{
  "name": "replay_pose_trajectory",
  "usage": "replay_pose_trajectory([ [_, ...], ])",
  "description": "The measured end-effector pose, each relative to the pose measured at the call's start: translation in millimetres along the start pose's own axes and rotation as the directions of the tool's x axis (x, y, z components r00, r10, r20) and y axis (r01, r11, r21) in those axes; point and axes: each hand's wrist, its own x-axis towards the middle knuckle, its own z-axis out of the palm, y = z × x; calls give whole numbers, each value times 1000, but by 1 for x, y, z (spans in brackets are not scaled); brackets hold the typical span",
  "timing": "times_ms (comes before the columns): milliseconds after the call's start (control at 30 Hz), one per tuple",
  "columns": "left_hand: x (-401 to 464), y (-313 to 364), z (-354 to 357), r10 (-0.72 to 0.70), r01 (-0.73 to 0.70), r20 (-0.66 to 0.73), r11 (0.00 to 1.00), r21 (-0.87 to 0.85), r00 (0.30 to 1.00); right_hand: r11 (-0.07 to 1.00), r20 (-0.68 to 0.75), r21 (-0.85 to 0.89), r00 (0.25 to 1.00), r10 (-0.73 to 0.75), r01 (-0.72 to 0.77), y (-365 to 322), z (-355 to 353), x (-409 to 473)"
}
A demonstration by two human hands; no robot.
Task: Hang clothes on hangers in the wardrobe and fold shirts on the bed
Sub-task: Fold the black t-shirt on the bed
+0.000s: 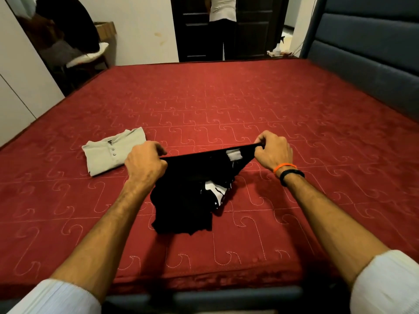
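A black shirt (186, 196) with a white print and a white neck label hangs crumpled over the red bed (249, 105), its lower part resting on the cover. My left hand (145, 162) grips the shirt's top edge at the left. My right hand (273, 150) pinches the same edge at the right, so the edge is stretched taut between them. A folded pale grey shirt (111, 152) with buttons lies flat on the bed, just left of my left hand.
A blue padded headboard (367, 60) runs along the bed's right side. A person in a white top stands at a dark door (251, 30) beyond the bed. At the far left a chair (86, 57) holds piled clothes beside a white wardrobe panel (20, 87).
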Motion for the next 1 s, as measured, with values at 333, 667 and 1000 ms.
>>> replay_pose_trajectory([
  [333, 2, -20, 15, -102, 152, 149, 913, -378, 984, 1000, 224, 8, 975, -5, 3, -6, 19, -2],
  [667, -18, 11, 29, -158, 179, 84, 827, -534, 984, 931, 541, 103, 766, -348, 350, -37, 58, -39],
  [1000, -22, 2, 19, -15, 33, 44, 901, -432, 999, 965, 337, 140, 906, -255, 220, -18, 42, -18],
])
